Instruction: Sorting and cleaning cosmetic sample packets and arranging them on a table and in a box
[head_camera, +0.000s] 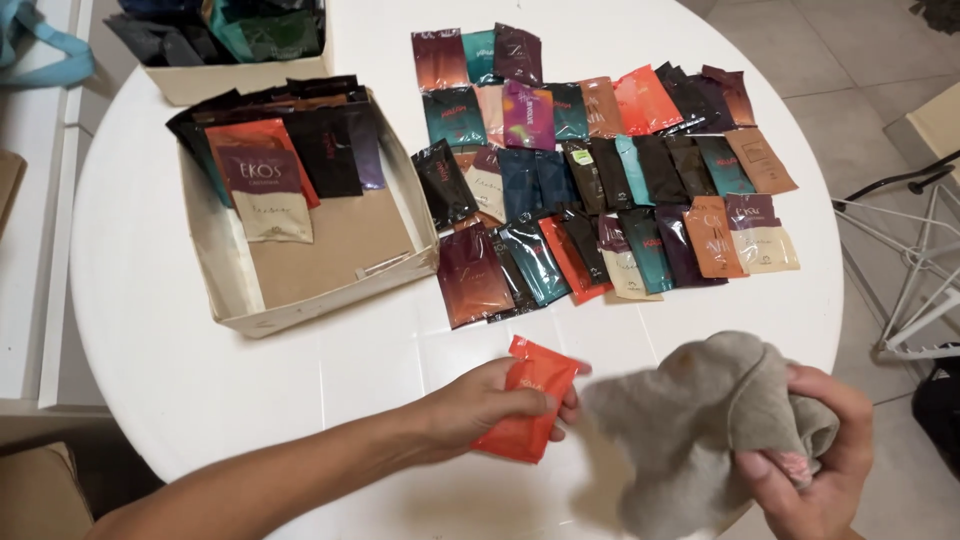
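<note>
- Left hand (490, 405): low centre of the white table (150, 330); fingers clasped on an orange sachet (528, 408), thumb side under it, fingertips curled over its right edge.
- Orange sachet: held just above or on the tabletop, which one cannot be told; long axis tilted, top corner pointing up toward the rows, bottom corner toward the person.
- Right hand (815, 460): lower right, fingers clenched round a bunched grey cloth (700, 420).
- Grey cloth: blurred; its loose left edge lies just right of the sachet, near but seemingly not touching.
- Relation: sachet sits between left palm and cloth; cloth lies to its right, right hand farther off behind it.
- Sachet rows (610, 170): many, overlapping, beyond the hands.
- Open box (310, 300): upper left, a few sachets inside.
</note>
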